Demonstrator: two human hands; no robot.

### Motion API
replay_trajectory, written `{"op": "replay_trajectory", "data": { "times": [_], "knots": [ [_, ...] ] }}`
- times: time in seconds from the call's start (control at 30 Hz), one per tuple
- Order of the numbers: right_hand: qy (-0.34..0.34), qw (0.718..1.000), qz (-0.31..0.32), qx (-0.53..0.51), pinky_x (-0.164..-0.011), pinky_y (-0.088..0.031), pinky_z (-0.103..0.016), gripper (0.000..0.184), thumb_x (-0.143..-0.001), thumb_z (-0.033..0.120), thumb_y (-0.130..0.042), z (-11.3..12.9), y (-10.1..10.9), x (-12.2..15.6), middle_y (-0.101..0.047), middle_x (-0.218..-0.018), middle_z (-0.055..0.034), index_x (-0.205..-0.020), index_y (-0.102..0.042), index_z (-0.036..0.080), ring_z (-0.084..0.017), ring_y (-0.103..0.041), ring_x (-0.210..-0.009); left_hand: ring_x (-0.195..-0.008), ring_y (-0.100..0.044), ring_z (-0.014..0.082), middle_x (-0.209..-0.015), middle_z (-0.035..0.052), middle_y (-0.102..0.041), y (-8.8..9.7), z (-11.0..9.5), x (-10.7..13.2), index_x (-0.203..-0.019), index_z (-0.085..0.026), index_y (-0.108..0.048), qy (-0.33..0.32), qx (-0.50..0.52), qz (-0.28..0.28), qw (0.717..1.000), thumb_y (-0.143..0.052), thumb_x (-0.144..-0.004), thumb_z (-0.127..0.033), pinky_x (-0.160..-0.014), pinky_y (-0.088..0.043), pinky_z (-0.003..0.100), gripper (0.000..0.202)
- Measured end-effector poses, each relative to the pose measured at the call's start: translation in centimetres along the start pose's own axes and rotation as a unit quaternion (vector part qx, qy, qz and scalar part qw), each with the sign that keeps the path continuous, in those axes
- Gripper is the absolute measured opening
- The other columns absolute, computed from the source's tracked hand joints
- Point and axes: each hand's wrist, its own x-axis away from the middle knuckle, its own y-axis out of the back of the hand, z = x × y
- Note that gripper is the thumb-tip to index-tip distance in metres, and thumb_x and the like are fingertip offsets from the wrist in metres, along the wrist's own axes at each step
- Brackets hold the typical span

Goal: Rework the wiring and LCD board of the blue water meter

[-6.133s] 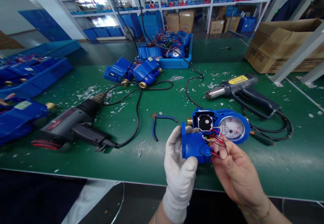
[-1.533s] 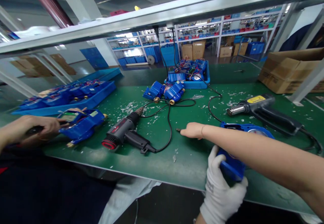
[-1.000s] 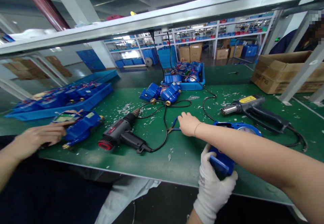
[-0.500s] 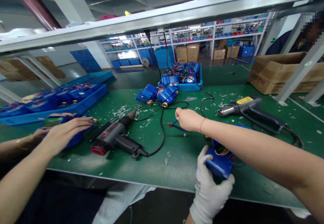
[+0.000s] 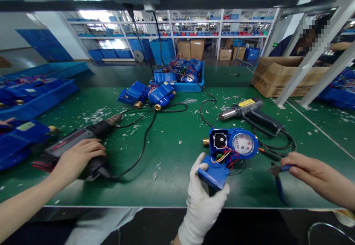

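Note:
My gloved left hand grips a blue plastic cover at the near side of a blue water meter. The meter's box stands open, showing a black-and-white part and thin coloured wires, beside a round dial with a clear face. A brass pipe end sticks out on its left. To the right, my bare right hand is closed on one handle of small blue-handled cutting pliers, slightly blurred. Their other handle hangs down toward the bench. Just above lies an orange-tipped tool, partly hidden by cables.
A grey heat gun lies behind the meter. At left, a co-worker's hand rests on another heat gun. Two blue meters, a filled blue tray and a cardboard box stand farther back. Cables cross the bench.
My right hand has swung from the bench middle to the right, uncovering the meter. The view has turned right. A co-worker's hand has moved from a blue meter onto the left heat gun.

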Motion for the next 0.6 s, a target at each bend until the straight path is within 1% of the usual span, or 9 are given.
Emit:
{"op": "replay_trajectory", "data": {
  "times": [0.07,0.17,0.27,0.33,0.37,0.43,0.47,0.53,0.6],
  "knots": [
    [-0.011,0.999,0.036,0.032,-0.075,-0.054,-0.031,0.024,-0.096,0.045,-0.048,-2.2,-1.8,0.6,-0.063,-0.090,-0.0029,-0.098,-0.069,0.033,-0.017,-0.060,-0.084,-0.131,-0.050,0.0335,-0.146,0.0173,-0.044,0.0,0.1,0.0,-0.121,-0.022,-0.045,-0.022,-0.010,-0.002,1.000,-0.078,-0.069,-0.021,-0.105,-0.046,0.051,0.062],
    [-0.034,0.995,0.020,0.093,-0.087,-0.050,-0.043,0.033,-0.097,0.047,-0.041,-3.7,-5.1,1.1,-0.061,-0.103,-0.0070,-0.112,-0.067,0.032,-0.022,-0.056,-0.095,-0.131,-0.049,0.0347,-0.147,0.0185,-0.042,-0.1,0.2,0.2,-0.122,-0.022,-0.044,-0.058,-0.054,0.000,0.997,-0.078,-0.070,-0.019,-0.104,-0.046,0.053,0.063],
    [-0.043,0.988,-0.021,0.150,-0.095,-0.043,-0.055,0.056,-0.093,0.056,-0.043,-2.9,-8.0,2.5,-0.051,-0.127,-0.0152,-0.137,-0.052,0.023,-0.033,-0.047,-0.115,-0.132,-0.048,0.0359,-0.149,0.0205,-0.038,-0.1,0.0,0.6,-0.125,-0.023,-0.040,-0.093,-0.089,0.007,0.992,-0.076,-0.070,-0.015,-0.103,-0.045,0.057,0.066],
    [-0.051,0.981,-0.047,0.183,-0.095,-0.040,-0.062,0.075,-0.088,0.064,-0.046,-1.9,-9.4,3.6,-0.042,-0.137,-0.0224,-0.144,-0.043,0.014,-0.041,-0.039,-0.123,-0.132,-0.048,0.0366,-0.149,0.0218,-0.037,-0.1,-0.2,0.7,-0.126,-0.023,-0.038,-0.109,-0.096,0.013,0.989,-0.076,-0.070,-0.014,-0.102,-0.045,0.059,0.068],
    [-0.058,0.976,-0.060,0.199,-0.094,-0.039,-0.064,0.080,-0.087,0.066,-0.046,-1.4,-9.9,4.1,-0.039,-0.138,-0.0258,-0.144,-0.042,0.009,-0.044,-0.036,-0.124,-0.133,-0.047,0.0369,-0.149,0.0221,-0.037,-0.1,-0.3,0.7,-0.126,-0.023,-0.038,-0.112,-0.092,0.018,0.989,-0.077,-0.070,-0.014,-0.102,-0.044,0.059,0.069],
    [-0.072,0.969,-0.081,0.224,-0.091,-0.040,-0.065,0.080,-0.089,0.064,-0.045,-0.9,-10.4,4.7,-0.040,-0.134,-0.0290,-0.142,-0.043,0.005,-0.047,-0.038,-0.120,-0.133,-0.047,0.0369,-0.147,0.0222,-0.038,-0.2,-0.5,0.7,-0.125,-0.022,-0.038,-0.110,-0.067,0.028,0.991,-0.078,-0.069,-0.013,-0.102,-0.045,0.058,0.069],
    [-0.076,0.966,-0.086,0.232,-0.089,-0.041,-0.064,0.077,-0.089,0.062,-0.046,-0.7,-10.4,4.9,-0.044,-0.130,-0.0281,-0.141,-0.045,0.005,-0.045,-0.041,-0.116,-0.133,-0.047,0.0368,-0.147,0.0220,-0.038,-0.2,-0.6,0.6,-0.124,-0.022,-0.039,-0.104,-0.051,0.033,0.993,-0.078,-0.068,-0.013,-0.102,-0.046,0.057,0.069],
    [-0.077,0.965,-0.091,0.234,-0.088,-0.044,-0.060,0.067,-0.090,0.059,-0.049,-0.6,-10.1,5.2,-0.051,-0.120,-0.0221,-0.138,-0.049,0.011,-0.040,-0.047,-0.107,-0.134,-0.046,0.0365,-0.146,0.0215,-0.040,-0.2,-0.8,0.5,-0.124,-0.022,-0.039,-0.095,-0.025,0.041,0.994,-0.078,-0.068,-0.014,-0.102,-0.047,0.056,0.068],
    [-0.070,0.967,-0.097,0.225,-0.089,-0.047,-0.054,0.062,-0.090,0.058,-0.050,-0.3,-9.4,5.6,-0.054,-0.115,-0.0164,-0.136,-0.050,0.017,-0.033,-0.052,-0.102,-0.134,-0.047,0.0358,-0.145,0.0213,-0.041,-0.2,-1.0,0.3,-0.124,-0.021,-0.040,-0.087,-0.015,0.044,0.995,-0.077,-0.067,-0.014,-0.102,-0.048,0.054,0.069]
  ]
}}
